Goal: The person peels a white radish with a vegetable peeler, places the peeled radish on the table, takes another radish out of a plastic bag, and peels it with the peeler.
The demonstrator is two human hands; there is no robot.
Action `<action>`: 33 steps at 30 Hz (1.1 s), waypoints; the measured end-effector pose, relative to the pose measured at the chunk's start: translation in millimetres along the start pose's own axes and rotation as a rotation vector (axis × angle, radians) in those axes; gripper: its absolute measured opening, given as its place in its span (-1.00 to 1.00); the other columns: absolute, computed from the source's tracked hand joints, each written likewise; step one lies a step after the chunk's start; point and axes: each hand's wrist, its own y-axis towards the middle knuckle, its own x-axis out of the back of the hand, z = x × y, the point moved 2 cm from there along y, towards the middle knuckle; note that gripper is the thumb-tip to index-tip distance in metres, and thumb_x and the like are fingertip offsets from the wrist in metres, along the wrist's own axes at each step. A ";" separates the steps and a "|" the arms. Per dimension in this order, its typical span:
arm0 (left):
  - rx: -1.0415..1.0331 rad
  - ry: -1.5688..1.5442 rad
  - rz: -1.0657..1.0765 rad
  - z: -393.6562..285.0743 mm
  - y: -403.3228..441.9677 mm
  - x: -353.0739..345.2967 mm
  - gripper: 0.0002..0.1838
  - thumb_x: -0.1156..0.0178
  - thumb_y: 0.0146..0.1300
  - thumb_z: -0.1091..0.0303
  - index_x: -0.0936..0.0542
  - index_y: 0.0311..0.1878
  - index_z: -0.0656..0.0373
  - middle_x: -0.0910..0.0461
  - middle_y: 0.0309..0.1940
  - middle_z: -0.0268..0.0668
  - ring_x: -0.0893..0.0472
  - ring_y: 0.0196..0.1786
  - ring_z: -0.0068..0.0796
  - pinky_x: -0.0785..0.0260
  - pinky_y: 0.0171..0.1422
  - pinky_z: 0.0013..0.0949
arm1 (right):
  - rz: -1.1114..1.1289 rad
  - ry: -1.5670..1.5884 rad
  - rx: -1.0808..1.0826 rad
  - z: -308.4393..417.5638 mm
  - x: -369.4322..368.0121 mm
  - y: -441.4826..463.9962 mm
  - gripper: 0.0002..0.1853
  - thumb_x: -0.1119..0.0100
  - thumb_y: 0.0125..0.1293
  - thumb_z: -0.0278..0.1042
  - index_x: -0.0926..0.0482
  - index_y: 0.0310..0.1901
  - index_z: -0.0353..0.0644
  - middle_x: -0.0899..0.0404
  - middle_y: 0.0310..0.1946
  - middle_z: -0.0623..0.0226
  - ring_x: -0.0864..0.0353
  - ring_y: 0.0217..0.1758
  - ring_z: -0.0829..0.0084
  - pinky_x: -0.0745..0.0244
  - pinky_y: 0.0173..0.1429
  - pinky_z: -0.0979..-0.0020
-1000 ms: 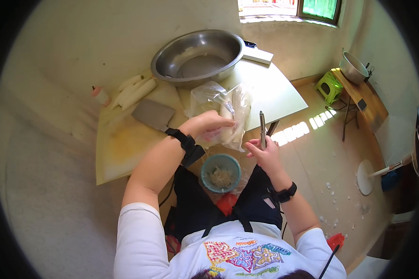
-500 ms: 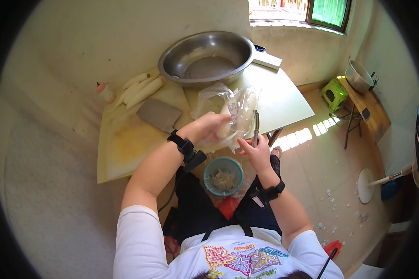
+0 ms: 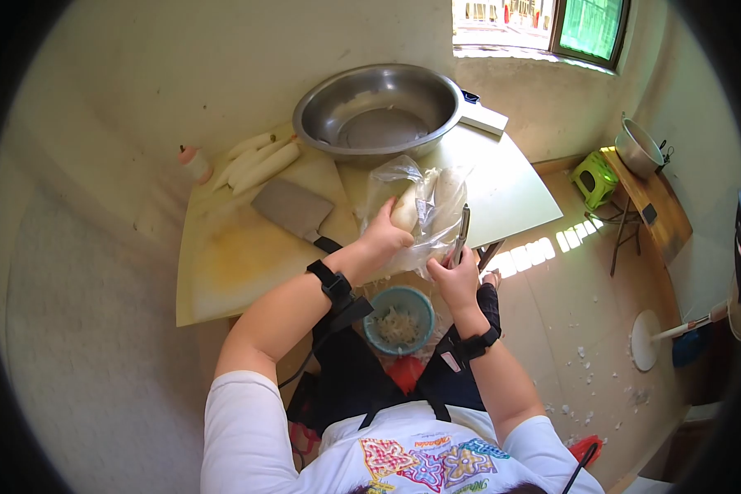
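My left hand [image 3: 387,234] is closed round a white radish [image 3: 405,211] at the mouth of a clear plastic bag [image 3: 379,183]. Another white radish [image 3: 448,198] lies beside it inside the bag, near the table's front edge. My right hand [image 3: 455,276] grips a metal peeler [image 3: 462,236], which points upward, and its fingers are close to the bag's lower right edge. Left of the bag, a cleaver [image 3: 292,207] lies flat on the yellowed board [image 3: 222,272]. Several white radishes [image 3: 263,165] rest at the back left.
A large steel basin [image 3: 379,111] stands at the table's back. Below the front edge is a blue bowl [image 3: 399,319] with peelings. A pink-capped bottle [image 3: 195,165] is at the left wall. To the right are a green stool [image 3: 594,179], a wooden bench [image 3: 667,218] and a fan [image 3: 646,339].
My left hand has taken hold of a radish at the bag's opening. My right hand has moved closer to the bag with the peeler. The view has shifted slightly.
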 end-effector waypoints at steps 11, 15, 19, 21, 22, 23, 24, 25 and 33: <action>0.490 -0.315 0.131 -42.6 22.5 39.6 -0.40 -0.26 0.21 -0.18 -0.55 0.01 0.22 -0.65 -0.22 -0.18 -0.64 -0.33 -0.43 -0.54 -0.25 -0.37 | 0.017 -0.101 0.108 1.9 5.6 2.7 -0.65 -0.40 0.01 -0.30 -0.44 -0.28 -0.28 -0.46 -0.50 0.43 -0.41 -0.43 0.58 -0.43 -0.29 0.45; 0.474 -0.409 0.213 -33.7 30.7 21.2 -0.54 -0.29 0.29 -0.03 -0.56 0.04 0.15 -0.65 -0.09 -0.21 -0.66 -0.18 -0.39 -0.58 -0.14 -0.28 | 0.029 -0.038 0.047 -0.3 5.1 5.9 -0.65 -0.39 0.02 -0.30 -0.45 -0.27 -0.28 -0.46 -0.49 0.42 -0.41 -0.42 0.58 -0.44 -0.26 0.45; 0.470 -0.297 0.251 -33.2 28.8 5.2 -0.67 -0.32 0.28 0.15 -0.53 0.01 0.05 -0.59 -0.22 -0.33 -0.62 -0.18 -0.41 -0.58 -0.16 -0.23 | 0.006 -0.078 0.122 1.0 4.3 4.2 -0.66 -0.38 0.03 -0.32 -0.45 -0.25 -0.28 -0.46 -0.49 0.42 -0.41 -0.42 0.59 -0.43 -0.28 0.47; 0.474 -0.330 0.240 -31.9 27.7 7.2 -0.68 -0.32 0.27 0.16 -0.52 0.02 0.03 -0.56 -0.22 -0.35 -0.60 -0.19 -0.43 -0.56 -0.17 -0.22 | 0.017 -0.006 0.061 -4.0 2.8 4.5 -0.67 -0.37 0.04 -0.32 -0.44 -0.26 -0.28 -0.46 -0.50 0.42 -0.42 -0.45 0.60 -0.43 -0.32 0.47; 0.474 -0.363 0.227 -32.5 25.7 9.1 -0.68 -0.31 0.27 0.17 -0.51 0.02 0.00 -0.53 -0.22 -0.37 -0.58 -0.20 -0.46 -0.55 -0.17 -0.20 | 0.031 0.067 0.004 -6.0 2.9 4.7 -0.68 -0.37 0.05 -0.33 -0.43 -0.27 -0.27 -0.46 -0.50 0.42 -0.43 -0.48 0.61 -0.43 -0.36 0.48; 0.477 -0.362 0.228 -32.9 20.8 13.1 -0.68 -0.31 0.27 0.17 -0.51 0.02 0.00 -0.53 -0.22 -0.37 -0.58 -0.20 -0.46 -0.55 -0.17 -0.20 | 0.029 0.067 0.001 -5.8 3.5 4.7 -0.68 -0.37 0.05 -0.33 -0.43 -0.27 -0.27 -0.46 -0.50 0.42 -0.43 -0.48 0.61 -0.43 -0.36 0.48; 0.438 -0.355 0.249 -41.4 6.8 16.8 -0.68 -0.31 0.26 0.20 -0.50 0.01 0.05 -0.53 -0.24 -0.34 -0.58 -0.24 -0.45 -0.54 -0.20 -0.22 | 0.033 0.077 -0.012 -3.1 3.3 3.9 -0.69 -0.37 0.06 -0.34 -0.42 -0.29 -0.26 -0.45 -0.51 0.42 -0.44 -0.52 0.61 -0.42 -0.41 0.48; 0.399 -0.349 0.266 -47.6 -7.0 22.0 -0.68 -0.31 0.24 0.23 -0.49 -0.01 0.09 -0.54 -0.26 -0.30 -0.58 -0.28 -0.43 -0.53 -0.23 -0.24 | 0.041 0.087 -0.025 -1.7 1.9 2.8 -0.70 -0.37 0.08 -0.35 -0.40 -0.30 -0.25 -0.45 -0.53 0.42 -0.44 -0.56 0.61 -0.42 -0.46 0.49; 0.328 -0.290 0.357 -58.9 -123.9 64.7 -0.53 -0.32 0.20 0.30 -0.39 0.09 0.27 -0.53 -0.28 -0.20 -0.64 -0.35 -0.37 -0.57 -0.31 -0.30 | 0.091 0.168 -0.082 -13.2 -4.1 7.7 -0.68 -0.39 0.14 -0.35 -0.39 -0.27 -0.24 -0.44 -0.55 0.44 -0.45 -0.62 0.63 -0.41 -0.55 0.50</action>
